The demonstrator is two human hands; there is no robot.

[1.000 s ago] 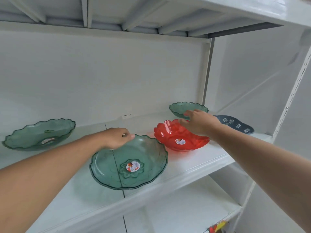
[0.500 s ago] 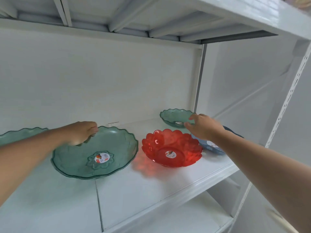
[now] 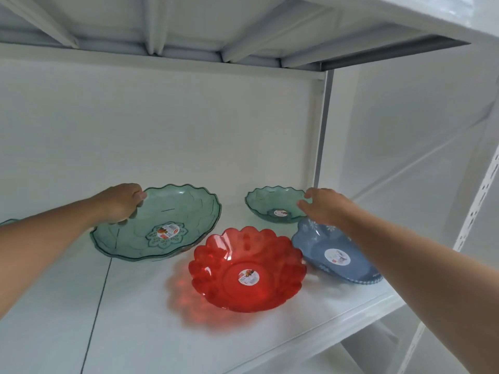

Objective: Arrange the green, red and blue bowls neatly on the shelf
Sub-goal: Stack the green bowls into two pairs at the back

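Observation:
My left hand (image 3: 120, 202) grips the near-left rim of the large green bowl (image 3: 172, 211), which is tilted up at the back of the white shelf (image 3: 140, 319). A red scalloped bowl (image 3: 247, 269) rests in front, near the shelf's middle. To its right lies a blue bowl (image 3: 336, 259) with white flower marks. Behind that stands a small green bowl (image 3: 272, 205); my right hand (image 3: 322, 205) hovers at its right rim with fingers spread, and whether it touches is unclear.
The edge of another green bowl (image 3: 6, 222) peeks in at the far left. A shelf board (image 3: 243, 28) hangs overhead, a back panel closes the rear, and a perforated upright post (image 3: 475, 209) stands at right. A lower shelf shows below.
My left hand has carried the large green bowl back and right, toward the rear panel. My right hand left the red bowl and reached to the small green bowl.

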